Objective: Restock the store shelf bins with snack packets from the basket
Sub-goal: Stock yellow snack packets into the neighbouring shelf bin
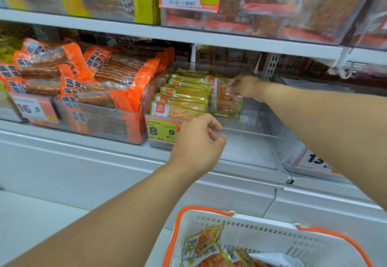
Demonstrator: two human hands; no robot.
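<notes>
Store aisle, white metal shelf point(125, 157) with clear plastic bins on it. The middle bin point(240, 139) has a yellow 8.9 price tag point(162, 129) on its front and a row of yellow-edged snack packets point(180, 99) stacked along its left side; the right half looks bare. Right hand point(244, 85) reaches deep in, its grip pinching one packet point(225, 99) that stands upright just beside the row. Left hand point(198, 141) is at the bin's front edge, fingers curled; can't tell if they're actually gripping the rim. The bin next door on the left is full of orange packs point(100, 72). Down at the bottom, a white basket point(261, 233) with orange handles holds more packets point(205, 243).
</notes>
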